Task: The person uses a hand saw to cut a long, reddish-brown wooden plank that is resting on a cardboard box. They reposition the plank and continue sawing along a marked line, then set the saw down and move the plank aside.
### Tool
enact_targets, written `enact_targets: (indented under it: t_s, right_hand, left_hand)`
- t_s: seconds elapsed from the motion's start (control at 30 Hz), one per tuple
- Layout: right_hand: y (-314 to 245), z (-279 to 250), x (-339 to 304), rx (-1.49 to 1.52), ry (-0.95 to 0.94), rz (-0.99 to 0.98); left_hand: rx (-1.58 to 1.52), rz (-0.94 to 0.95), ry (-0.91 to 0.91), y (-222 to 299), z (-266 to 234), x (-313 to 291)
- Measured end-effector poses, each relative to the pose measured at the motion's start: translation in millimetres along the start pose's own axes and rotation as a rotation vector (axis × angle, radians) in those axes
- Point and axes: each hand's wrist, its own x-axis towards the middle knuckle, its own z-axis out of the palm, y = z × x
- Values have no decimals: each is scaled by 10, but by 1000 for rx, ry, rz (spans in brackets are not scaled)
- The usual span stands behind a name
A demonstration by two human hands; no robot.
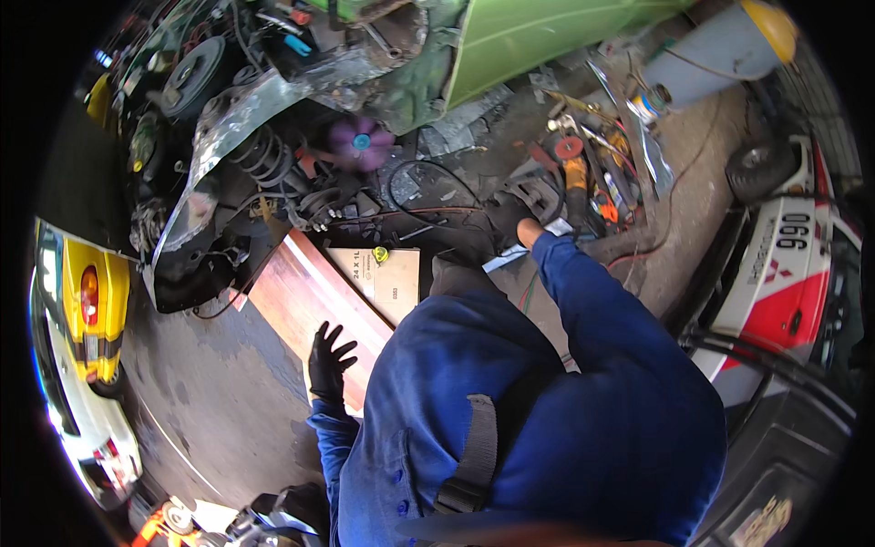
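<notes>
My left hand (pixel 330 365), in a black glove, is open with its fingers spread over a long reddish-brown panel (pixel 301 296). The panel has a glossy, wood-like surface and slants beside my body. Whether the palm presses on it I cannot tell. My right hand (pixel 510 217), also gloved in black, reaches out to the dark clutter on the ground beside the tools. Its fingers blend into the dark background, so any hold is hidden. Just right of it lies an orange angle grinder (pixel 573 178) with a red disc. A cardboard box (pixel 392 287) sits beyond the panel, carrying a small yellow-green item (pixel 381 255).
A stripped green vehicle body (pixel 273 91) with a coil spring (pixel 264 157) stands ahead, near a purple fan (pixel 361 142). Cables and hoses (pixel 437 169) cross the ground. A grey cylinder (pixel 711 59) lies far right. Cars flank both sides, yellow (pixel 96 301) and red-white (pixel 784 264).
</notes>
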Motion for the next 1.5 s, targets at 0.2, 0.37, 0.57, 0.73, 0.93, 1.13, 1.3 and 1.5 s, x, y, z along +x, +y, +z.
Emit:
enact_targets:
  t_s: [0.2, 0.37, 0.57, 0.73, 0.93, 1.13, 1.3, 1.5]
  right_hand:
    - [876, 83, -1240, 240, 428, -83]
    - [1546, -664, -1102, 74, 868, -163]
    - [2408, -1276, -694, -19, 525, 384]
    - [2525, -1219, -420, -460, 384, 623]
    - [2571, -1147, -113, -576, 288, 667]
    - [2744, -1181, 38, -556, 284, 605]
    - [2880, -1200, -65, -238, 427, 625]
    - [2844, -1377, -107, -218, 573, 277]
  left_hand:
    - [197, -175, 48, -1098, -435, 301]
    - [494, -182, 45, -1280, -822, 224]
    - [493, -256, 258, -1517, -1372, 153]
    - [340, -357, 368, -1983, -1558, 100]
    - [551, -178, 190, -1940, -1093, 169]
    - [820, -23, 139, -1212, -345, 210]
    - [722, -48, 170, -928, -24, 288]
    - [784, -101, 162, -1089, -53, 391]
